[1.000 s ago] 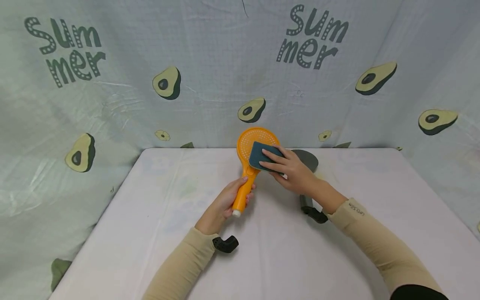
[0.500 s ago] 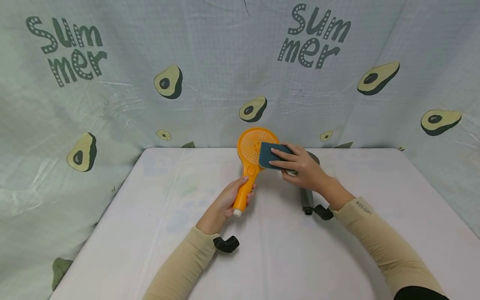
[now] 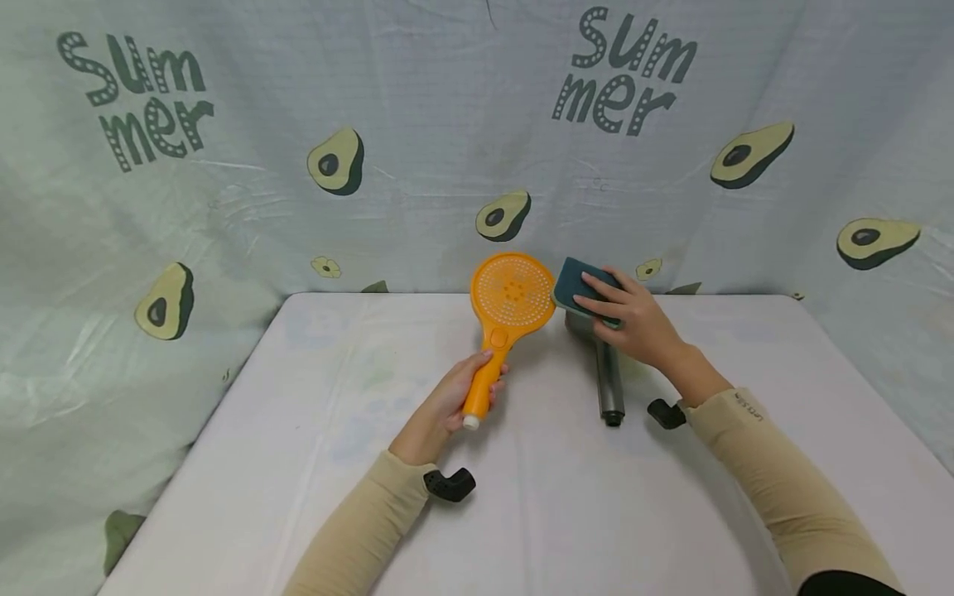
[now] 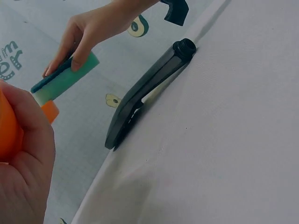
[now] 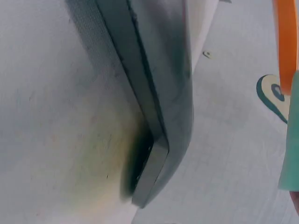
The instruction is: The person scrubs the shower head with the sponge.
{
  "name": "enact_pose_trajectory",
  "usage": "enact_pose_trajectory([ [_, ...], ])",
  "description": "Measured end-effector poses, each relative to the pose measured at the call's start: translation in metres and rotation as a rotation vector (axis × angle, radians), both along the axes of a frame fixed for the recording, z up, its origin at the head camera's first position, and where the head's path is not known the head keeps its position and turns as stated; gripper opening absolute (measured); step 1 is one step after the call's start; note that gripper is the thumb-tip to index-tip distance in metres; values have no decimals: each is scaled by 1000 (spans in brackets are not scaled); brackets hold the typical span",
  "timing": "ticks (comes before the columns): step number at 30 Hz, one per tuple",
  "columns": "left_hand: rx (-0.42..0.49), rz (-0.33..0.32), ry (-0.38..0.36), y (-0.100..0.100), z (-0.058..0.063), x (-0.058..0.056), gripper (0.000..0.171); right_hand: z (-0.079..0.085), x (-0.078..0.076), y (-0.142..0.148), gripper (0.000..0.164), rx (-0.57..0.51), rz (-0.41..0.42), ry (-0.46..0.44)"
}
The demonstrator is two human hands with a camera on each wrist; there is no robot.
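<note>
My left hand grips the handle of an orange shower head, its round perforated face turned up toward the head camera. Fingers and thumb of my right hand hold a sponge with a dark blue face and a light green body. The sponge is at the right rim of the orange shower head, slightly tilted. Beneath my right hand, a dark grey shower head lies on the table, its round end partly hidden by the sponge and hand. In the left wrist view, the grey shower head rests with its threaded end raised.
A white cloth covers the table. Behind it hangs a pale curtain printed with avocados and lettering. A black wrist mount sits at the left cuff, and another black mount at the right.
My right hand has moved the sponge rightward and slightly up, from over the orange shower head's face to its right rim, uncovering the holes. My left hand stays almost still.
</note>
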State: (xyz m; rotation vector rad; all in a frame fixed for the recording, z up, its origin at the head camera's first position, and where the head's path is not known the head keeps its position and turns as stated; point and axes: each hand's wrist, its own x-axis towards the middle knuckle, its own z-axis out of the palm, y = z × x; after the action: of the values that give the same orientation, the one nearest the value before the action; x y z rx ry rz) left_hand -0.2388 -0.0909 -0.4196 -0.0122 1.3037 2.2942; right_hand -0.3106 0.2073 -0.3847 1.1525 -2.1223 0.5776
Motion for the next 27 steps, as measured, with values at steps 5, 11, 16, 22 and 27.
enact_pose_trajectory([
  [5, 0, -11, -5, -2, 0, 1, 41, -2, 5, -7, 49, 40, 61, -7],
  [11, 9, -10, -5, 0, 1, 0, 42, -2, 5, -7, 51, 42, 59, -2],
  [16, 21, -13, -6, 1, -2, -1, 36, -8, 2, 0, 49, -10, 16, -29],
  [22, 16, -10, -12, 0, 0, -4, 40, -7, 7, -6, 49, 39, 78, -28],
  [27, 4, -8, -11, 1, 0, -4, 41, -5, -1, -2, 49, -12, -7, -31],
])
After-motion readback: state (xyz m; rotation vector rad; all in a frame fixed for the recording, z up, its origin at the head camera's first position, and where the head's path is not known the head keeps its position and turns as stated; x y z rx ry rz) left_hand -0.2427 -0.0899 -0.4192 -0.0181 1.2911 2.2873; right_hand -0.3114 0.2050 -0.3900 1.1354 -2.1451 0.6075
